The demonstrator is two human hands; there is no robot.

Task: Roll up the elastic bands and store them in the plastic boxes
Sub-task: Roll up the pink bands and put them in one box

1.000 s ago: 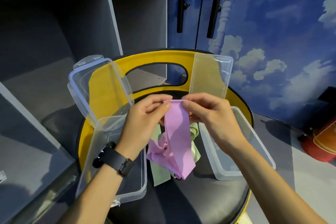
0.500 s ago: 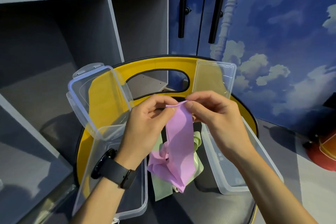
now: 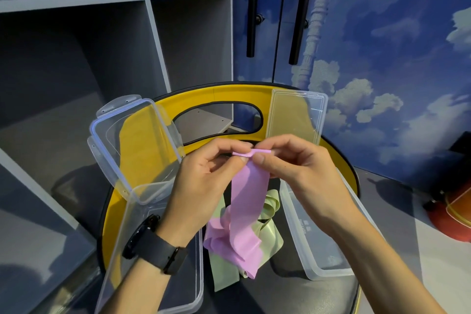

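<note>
At 6 o'clock from the hands, the loose tail of the pink band [image 3: 242, 227] is seen heaped on the black seat [image 3: 293, 296], lying over a green band [image 3: 265, 234] that spreads beneath it toward 5 and 7 o'clock. An open box [image 3: 328, 260] is set at 4 o'clock and a second box [image 3: 153, 275] at 8 o'clock, partly under the wrist with the watch [image 3: 155, 247]; both are judged empty as far as can be seen.

Higher up, the top edge of the pink band is pinched by the left hand [image 3: 204, 186] and the right hand [image 3: 300, 168], thumbs and forefingers closed on it from either side, with the first small fold already turned over between them. The band hangs from this pinch down to the heap.

The start of the roll is judged to be the step in hand. It would be done well if the first turn were kept tight and square across the width, so that later turns do not telescope sideways. Light tension should be held against the hanging tail, and the tangled part below should be shaken out before it is reached. The green band may be dragged up with it.

Beyond the hands, at 10 and 1 o'clock, two lids [image 3: 135, 143] are leaned against the yellow backrest [image 3: 242, 93].
</note>
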